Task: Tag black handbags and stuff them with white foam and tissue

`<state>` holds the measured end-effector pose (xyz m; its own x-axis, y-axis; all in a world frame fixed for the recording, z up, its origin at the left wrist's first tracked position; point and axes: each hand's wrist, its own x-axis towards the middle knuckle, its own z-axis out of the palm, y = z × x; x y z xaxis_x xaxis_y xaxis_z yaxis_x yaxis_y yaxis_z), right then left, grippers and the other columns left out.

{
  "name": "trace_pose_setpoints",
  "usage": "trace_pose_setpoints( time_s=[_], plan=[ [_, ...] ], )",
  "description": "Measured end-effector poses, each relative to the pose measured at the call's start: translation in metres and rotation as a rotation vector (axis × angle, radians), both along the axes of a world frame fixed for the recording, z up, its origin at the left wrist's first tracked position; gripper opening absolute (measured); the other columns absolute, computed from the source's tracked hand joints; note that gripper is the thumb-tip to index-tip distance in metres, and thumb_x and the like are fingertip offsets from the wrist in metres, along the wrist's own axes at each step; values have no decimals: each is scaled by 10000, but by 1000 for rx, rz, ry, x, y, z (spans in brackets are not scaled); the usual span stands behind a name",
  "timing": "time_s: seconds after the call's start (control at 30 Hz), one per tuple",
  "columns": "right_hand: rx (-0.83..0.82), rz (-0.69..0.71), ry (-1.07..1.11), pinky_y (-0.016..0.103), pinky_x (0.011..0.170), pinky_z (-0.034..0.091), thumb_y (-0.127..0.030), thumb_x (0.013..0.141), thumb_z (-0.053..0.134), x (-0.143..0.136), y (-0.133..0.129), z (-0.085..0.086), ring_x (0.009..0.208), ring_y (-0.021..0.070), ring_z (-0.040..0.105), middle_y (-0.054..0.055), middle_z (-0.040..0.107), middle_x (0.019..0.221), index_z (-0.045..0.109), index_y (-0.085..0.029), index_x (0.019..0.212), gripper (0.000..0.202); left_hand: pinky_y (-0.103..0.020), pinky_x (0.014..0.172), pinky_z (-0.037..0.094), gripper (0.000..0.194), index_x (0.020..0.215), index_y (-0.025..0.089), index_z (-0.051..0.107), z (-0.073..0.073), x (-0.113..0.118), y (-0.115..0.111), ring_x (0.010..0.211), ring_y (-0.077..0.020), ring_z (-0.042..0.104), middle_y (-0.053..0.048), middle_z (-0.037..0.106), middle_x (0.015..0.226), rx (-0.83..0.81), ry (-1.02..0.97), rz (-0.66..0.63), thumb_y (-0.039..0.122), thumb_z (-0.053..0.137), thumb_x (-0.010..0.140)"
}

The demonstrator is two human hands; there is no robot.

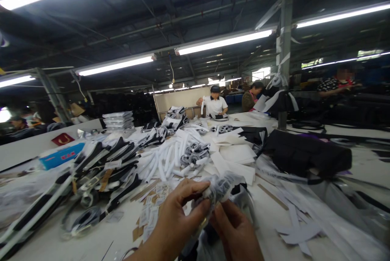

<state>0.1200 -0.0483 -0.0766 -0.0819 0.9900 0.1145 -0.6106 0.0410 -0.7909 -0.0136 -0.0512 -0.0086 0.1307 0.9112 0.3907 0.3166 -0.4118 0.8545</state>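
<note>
Probably light, soft and slippery, the clear plastic bundle (224, 182) is held above the near middle of the counter (265, 222); left hand (179, 212) and right hand (236, 228) pinch it, fingers nearly closed. Its gathered folds look easiest to grip.

Blue packet (61, 156) near dark-red item (62, 139); tube light (225, 42) overhead.

Light is given by long white tubes (227, 42), hung aslant beneath a dark ceiling (146, 9). The table's (264, 228) left edge is bordered by a low white panel (39, 143); beyond it a grey post (55, 94) is seen. Past the far edge a beige partition (169, 100) is set, and bright windows (261, 74) are glimpsed. Toward the far right corner, a pillar (285, 41) is raised.
</note>
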Motion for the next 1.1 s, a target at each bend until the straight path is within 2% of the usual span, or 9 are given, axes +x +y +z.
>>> trace_pose_setpoints(
  time_s=[0.13, 0.2, 0.33, 0.53, 0.7, 0.8, 0.93, 1.0, 1.1],
  plan=[
    [18, -140, -151, 252, 565, 486, -595, 743, 779, -3, 1, -1, 604, 155, 568, 25, 677, 714, 731, -194, 1036, 499, -335, 873, 524, 278, 1061, 290, 767, 1, 6, -3, 941, -230, 672, -56, 716, 979, 129, 108, 88, 271, 702, 792],
    [35, -163, -138, 270, 629, 523, -607, 751, 763, -5, 2, 1, 659, 177, 602, 40, 703, 778, 716, -201, 1079, 524, -332, 860, 529, 280, 1070, 298, 766, 0, 8, -5, 933, -228, 674, -52, 719, 976, 162, 136, 110, 264, 688, 802],
    [69, -146, -83, 356, 877, 540, -627, 776, 724, -8, 3, 3, 930, 274, 673, 103, 742, 1000, 689, -204, 1174, 582, -322, 821, 536, 255, 1091, 288, 759, 0, 9, -10, 912, -229, 672, -61, 719, 967, 182, 195, 120, 301, 659, 857],
    [148, -147, -90, 361, 890, 540, -604, 849, 657, -10, 4, 1, 1016, 288, 663, 114, 726, 1092, 674, -201, 1170, 516, -300, 816, 533, 246, 1085, 263, 754, 11, 8, -17, 923, -233, 676, -81, 722, 990, 219, 217, 78, 345, 595, 915],
    [144, -186, -42, 337, 864, 546, -567, 848, 676, -15, 3, 2, 940, 253, 672, 98, 732, 1037, 677, -196, 1129, 466, -263, 756, 538, 231, 1100, 237, 705, 17, 6, -22, 864, -199, 691, -65, 734, 965, 349, 418, 86, 316, 609, 905],
    [111, -184, -38, 280, 682, 543, -586, 834, 680, -17, 2, 1, 740, 199, 654, 86, 737, 957, 687, -187, 1061, 458, -220, 713, 533, 193, 1081, 240, 672, 17, 6, -24, 784, -152, 697, -22, 734, 890, 403, 499, 105, 282, 607, 905],
    [86, -171, -40, 236, 501, 442, -590, 821, 693, -17, 0, 1, 568, 145, 556, 52, 714, 812, 674, -184, 1051, 467, -181, 639, 523, 125, 974, 253, 662, 12, 5, -21, 652, -108, 684, 37, 717, 754, 431, 582, 180, 205, 560, 919],
    [82, -189, -47, 232, 493, 432, -590, 807, 709, -17, -1, 3, 559, 146, 543, 25, 671, 710, 676, -180, 1021, 464, -182, 640, 540, 146, 1013, 262, 660, 8, 4, -18, 669, -115, 708, 41, 745, 798, 533, 655, 233, 200, 567, 918],
    [73, -184, -70, 232, 503, 442, -577, 795, 731, -16, 0, 4, 529, 140, 520, -15, 582, 579, 678, -179, 909, 418, -201, 686, 576, 188, 1104, 217, 651, -1, 2, -17, 784, -146, 749, -5, 781, 949, 790, 809, 363, 209, 541, 951]
  ],
)
